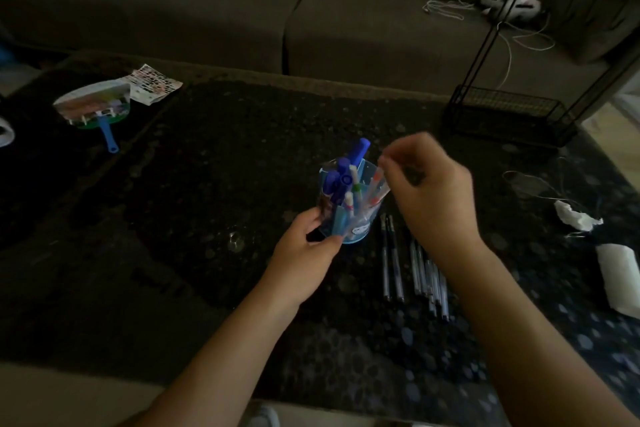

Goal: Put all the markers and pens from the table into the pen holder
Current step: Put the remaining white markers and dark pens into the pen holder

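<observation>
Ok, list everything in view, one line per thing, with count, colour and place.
pen holder: one, clear blue, centre of the table, upright
markers: several, blue caps, plus thin white ones, standing in the holder
pens: a loose bunch, clear and dark, lying on the table right of the holder; count unclear
table: one, dark speckled top
hand fan: one, colourful with blue handle, far left
printed sheet: one, white, beside the fan
wire rack: one, black, far right
tissues: two white pieces, right edge
sofa: one, grey, behind the table
left hand: gripping the holder's base
right hand: pinching a thin pen at the holder's rim
</observation>
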